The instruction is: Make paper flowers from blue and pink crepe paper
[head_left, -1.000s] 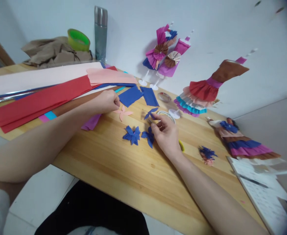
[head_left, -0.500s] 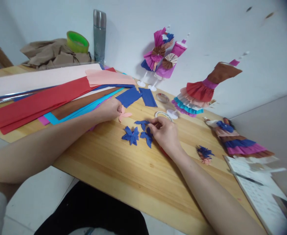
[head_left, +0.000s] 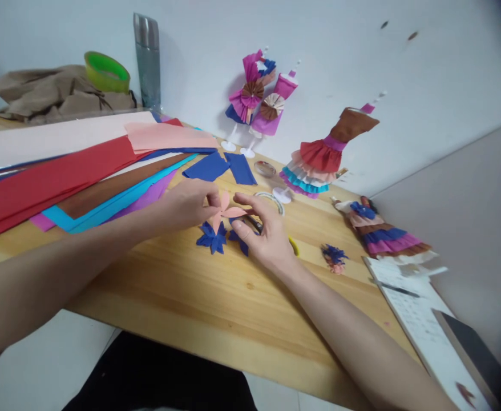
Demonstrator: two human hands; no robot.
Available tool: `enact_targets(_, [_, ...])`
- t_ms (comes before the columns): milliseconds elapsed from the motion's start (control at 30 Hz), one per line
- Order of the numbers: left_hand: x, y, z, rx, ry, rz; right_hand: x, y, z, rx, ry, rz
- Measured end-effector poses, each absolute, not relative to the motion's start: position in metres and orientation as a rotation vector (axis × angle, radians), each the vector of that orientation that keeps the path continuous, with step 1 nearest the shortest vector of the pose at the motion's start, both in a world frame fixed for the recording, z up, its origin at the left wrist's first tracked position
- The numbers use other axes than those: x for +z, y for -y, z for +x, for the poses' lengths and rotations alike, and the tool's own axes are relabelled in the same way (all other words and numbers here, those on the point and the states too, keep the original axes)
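Note:
My left hand (head_left: 190,204) pinches a peach paper flower (head_left: 217,221) with long pointed petals, held just over the table. Close by on the right, my right hand (head_left: 267,231) has thumb and forefinger apart around the tip of one petal, without visibly closing on it. A layered blue paper flower (head_left: 213,237) lies under the peach one. Blue paper petals (head_left: 239,242) beside it are partly covered by my right hand. Behind that hand a dark object shows through the finger gap, its kind unclear, and a yellow curved piece (head_left: 294,246) sticks out.
Strips of coloured crepe paper (head_left: 92,177) spread over the left, with two blue pieces (head_left: 207,165) nearby. Dressed miniature mannequins (head_left: 340,137) stand along the wall. Tape rolls (head_left: 265,168), a blue-and-peach fringed flower (head_left: 334,257), a notebook (head_left: 421,325) and a flask (head_left: 146,63) are around.
My left hand has lifted the peach flower and brought it over the blue flower. My right hand has left the blue petals and opened beside the peach flower. The view has shifted right.

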State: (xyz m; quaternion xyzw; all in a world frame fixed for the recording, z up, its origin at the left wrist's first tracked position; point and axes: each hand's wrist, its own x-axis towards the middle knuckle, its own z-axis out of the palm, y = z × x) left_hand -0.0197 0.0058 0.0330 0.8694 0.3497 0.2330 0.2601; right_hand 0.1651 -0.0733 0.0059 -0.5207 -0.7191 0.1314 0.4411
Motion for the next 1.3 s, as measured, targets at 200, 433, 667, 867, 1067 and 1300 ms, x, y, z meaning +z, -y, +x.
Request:
enact_targets(200, [0.038,0.013,-0.015,0.694,-0.849,2.265,0.006,0.076,0.16,0.787,1.521,-1.386])
enact_targets(433, [0.036,0.007,-0.018,0.432,-0.748,1.989,0.008,0.077,0.16,0.992,1.36,-1.285])
enact_targets(667, [0.03,0.004,-0.021,0.386,-0.637,1.798,0.013,0.081,0.159,0.979,1.394,-1.317])
enact_targets(867, [0.027,0.001,-0.021,0.36,-0.588,1.767,0.013,0.08,0.159,0.967,1.401,-1.307])
enact_targets(1067, [0.026,-0.006,-0.02,0.366,-0.71,1.861,0.008,0.078,0.155,0.987,1.452,-1.358])
enact_targets(1300, [0.023,-0.01,-0.021,0.231,-0.887,1.909,-0.002,0.072,0.152,0.785,1.627,-1.507])
